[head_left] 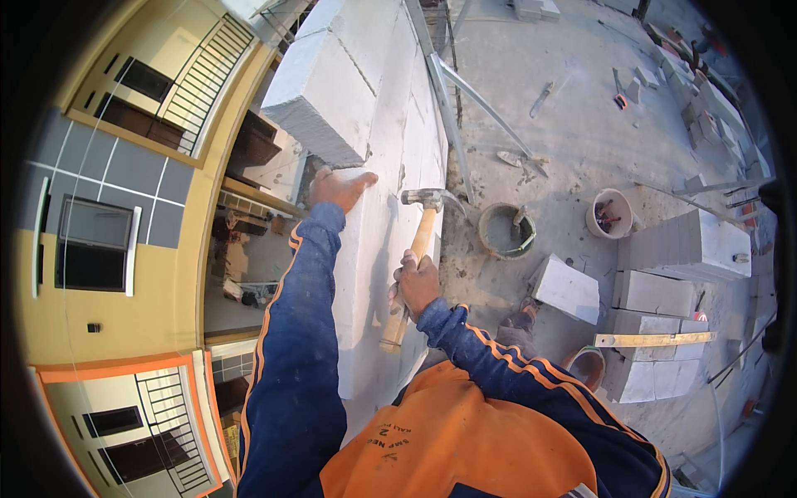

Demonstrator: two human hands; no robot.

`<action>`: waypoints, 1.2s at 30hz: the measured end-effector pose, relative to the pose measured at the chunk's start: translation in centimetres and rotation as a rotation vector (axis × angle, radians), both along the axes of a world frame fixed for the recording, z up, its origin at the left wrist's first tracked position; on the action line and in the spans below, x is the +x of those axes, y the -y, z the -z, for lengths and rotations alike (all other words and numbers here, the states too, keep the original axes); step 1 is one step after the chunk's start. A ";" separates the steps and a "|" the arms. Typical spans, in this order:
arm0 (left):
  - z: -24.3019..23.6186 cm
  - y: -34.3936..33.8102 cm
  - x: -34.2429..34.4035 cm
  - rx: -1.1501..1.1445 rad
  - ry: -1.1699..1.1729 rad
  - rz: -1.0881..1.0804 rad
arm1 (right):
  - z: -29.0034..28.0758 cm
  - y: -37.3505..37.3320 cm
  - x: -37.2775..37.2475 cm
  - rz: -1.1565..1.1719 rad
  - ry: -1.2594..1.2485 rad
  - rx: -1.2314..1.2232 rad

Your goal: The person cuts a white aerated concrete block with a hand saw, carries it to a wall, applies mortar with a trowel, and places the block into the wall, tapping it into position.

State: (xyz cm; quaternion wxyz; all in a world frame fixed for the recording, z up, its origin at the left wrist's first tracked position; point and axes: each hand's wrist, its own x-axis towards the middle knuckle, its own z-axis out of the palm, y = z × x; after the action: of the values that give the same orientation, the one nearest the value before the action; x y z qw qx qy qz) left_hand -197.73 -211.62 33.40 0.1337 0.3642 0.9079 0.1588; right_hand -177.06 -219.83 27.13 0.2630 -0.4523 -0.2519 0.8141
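A white block wall [362,249] runs away from me, with a large white block [320,104] standing on top of it. Against the near end of that block rests my left hand [338,189], fingers on its far-left side and thumb stretched across the wall top; it holds nothing. My right hand [417,285] is closed round the wooden handle of a claw hammer [423,226]. The hammer's metal head is up, over the right edge of the wall, just right of the left hand. Its handle end points down toward my body.
Down on the right floor are a round mortar bucket [506,232], a pale bucket [608,212] with tools, and a trowel [510,158]. Stacked blocks [656,290] carry a yellow spirit level [656,339]. Metal braces [486,104] lean near the wall. Left, beyond a drop, stand yellow houses [174,274].
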 end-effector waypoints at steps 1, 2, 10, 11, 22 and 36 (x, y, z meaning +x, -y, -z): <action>0.0 0.0 0.1 0.009 -0.001 0.000 | -0.2 -0.1 0.2 -0.005 0.024 0.016; 0.0 0.0 0.1 0.017 -0.031 -0.011 | -0.4 -0.3 0.3 -0.055 0.013 -0.002; -0.6 -0.1 -0.1 -0.026 0.027 0.026 | -0.5 0.1 0.8 -0.093 -0.022 0.045; -0.6 -0.2 -0.2 0.008 0.016 0.020 | -0.4 0.1 0.9 -0.015 -0.023 0.058; 0.3 -0.1 -0.7 0.028 0.018 0.021 | -0.3 0.0 1.0 -0.061 -0.070 0.078; -2.0 6.4 0.5 -0.141 0.073 0.152 | 0.8 3.9 7.4 -0.150 -0.095 -0.269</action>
State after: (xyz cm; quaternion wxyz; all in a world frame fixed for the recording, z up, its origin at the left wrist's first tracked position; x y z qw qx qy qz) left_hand -197.22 -218.06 35.40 0.2037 0.4157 0.8811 0.0972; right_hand -169.66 -223.78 26.33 0.1503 -0.4244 -0.1610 0.8783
